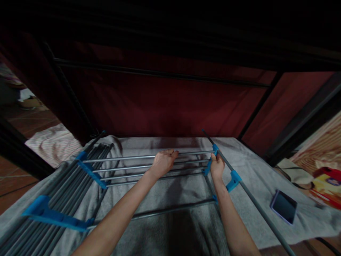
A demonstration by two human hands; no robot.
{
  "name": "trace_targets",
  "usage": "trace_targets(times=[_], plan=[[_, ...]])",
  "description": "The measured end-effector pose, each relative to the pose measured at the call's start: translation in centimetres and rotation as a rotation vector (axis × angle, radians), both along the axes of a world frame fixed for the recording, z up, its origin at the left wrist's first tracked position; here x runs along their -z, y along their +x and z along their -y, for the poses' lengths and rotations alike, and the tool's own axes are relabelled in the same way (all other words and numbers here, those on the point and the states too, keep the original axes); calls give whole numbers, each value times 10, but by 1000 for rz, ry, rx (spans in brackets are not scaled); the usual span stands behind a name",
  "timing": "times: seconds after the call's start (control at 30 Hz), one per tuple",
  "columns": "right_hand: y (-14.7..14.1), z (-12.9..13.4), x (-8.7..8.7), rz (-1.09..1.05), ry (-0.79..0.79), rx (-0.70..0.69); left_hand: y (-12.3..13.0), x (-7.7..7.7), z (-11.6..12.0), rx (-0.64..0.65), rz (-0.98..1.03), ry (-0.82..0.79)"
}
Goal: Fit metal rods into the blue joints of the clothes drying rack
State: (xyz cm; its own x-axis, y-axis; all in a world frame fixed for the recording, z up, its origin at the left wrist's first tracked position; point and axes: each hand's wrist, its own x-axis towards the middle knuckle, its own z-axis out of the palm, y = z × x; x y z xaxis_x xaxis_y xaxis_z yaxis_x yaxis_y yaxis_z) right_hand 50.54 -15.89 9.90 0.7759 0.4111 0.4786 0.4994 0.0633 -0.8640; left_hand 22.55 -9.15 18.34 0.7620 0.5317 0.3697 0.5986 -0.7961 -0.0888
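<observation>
A partly assembled rack of grey metal tubes and blue plastic brackets lies in front of me. My left hand (163,163) is closed over the farthest metal rod (119,158) of a shelf made of several parallel rods. My right hand (217,166) grips the blue bracket (207,170) at the shelf's right end, beside a long side pole (255,199). Another blue bracket (233,180) sits on that pole, nearer me. On the left, the shelf's rods meet a blue bracket (92,171), with a larger blue bracket (55,215) closer to me.
Several loose grey tubes (74,188) lie bundled at the left. A grey cloth (253,163) covers the surface under the rack. A phone (284,207) rests on it at the right, near a red and yellow packet (327,186). Dark red panels (170,106) with black framing stand behind.
</observation>
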Motion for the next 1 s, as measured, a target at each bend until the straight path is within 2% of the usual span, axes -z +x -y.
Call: trace_targets(times=[0.57,0.83,1.0], plan=[[-2,1,-1,11,-9,-11,1,1,0,3,5,3],[0,5,-3,17,-41,-30,2,-1,6,12,76,8],[6,7,2,68,-54,13,0,2,10,57,129,51]])
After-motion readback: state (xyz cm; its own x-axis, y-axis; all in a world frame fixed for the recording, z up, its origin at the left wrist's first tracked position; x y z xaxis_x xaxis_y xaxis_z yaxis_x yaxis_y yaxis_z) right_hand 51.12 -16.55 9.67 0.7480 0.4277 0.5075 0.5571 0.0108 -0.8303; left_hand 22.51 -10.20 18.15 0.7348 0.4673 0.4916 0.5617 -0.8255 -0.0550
